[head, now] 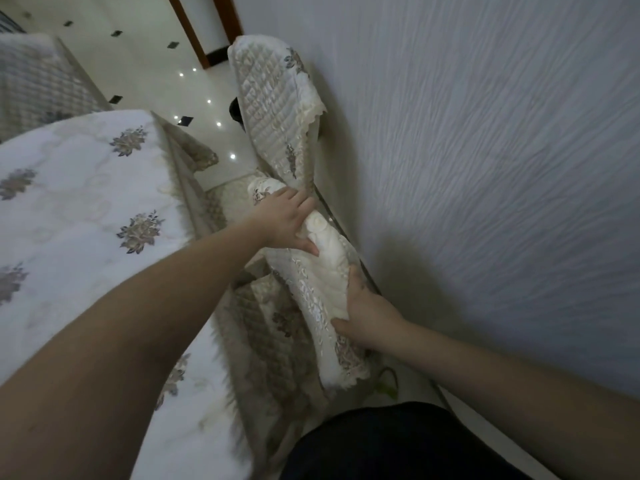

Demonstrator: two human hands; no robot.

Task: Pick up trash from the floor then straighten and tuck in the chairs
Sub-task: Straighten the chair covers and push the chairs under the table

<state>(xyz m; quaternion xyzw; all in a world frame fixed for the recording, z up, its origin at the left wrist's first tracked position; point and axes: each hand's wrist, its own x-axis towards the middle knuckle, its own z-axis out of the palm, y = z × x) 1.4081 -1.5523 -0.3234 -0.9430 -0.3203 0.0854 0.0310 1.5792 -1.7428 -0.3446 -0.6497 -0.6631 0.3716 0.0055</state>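
Gripping the near chair [323, 289] by its covered backrest top, the left hand [289, 220] and right hand [363, 306] each curl around it, likely to steer it under the table [69, 202], between table edge and wall [485, 168].

dim, motion-blurred wide-angle view; ceiling lights glare on floor [194, 109].

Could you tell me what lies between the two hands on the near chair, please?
In the head view, the covered top of the chair back spans the stretch between the left hand and the right hand; both grip it.
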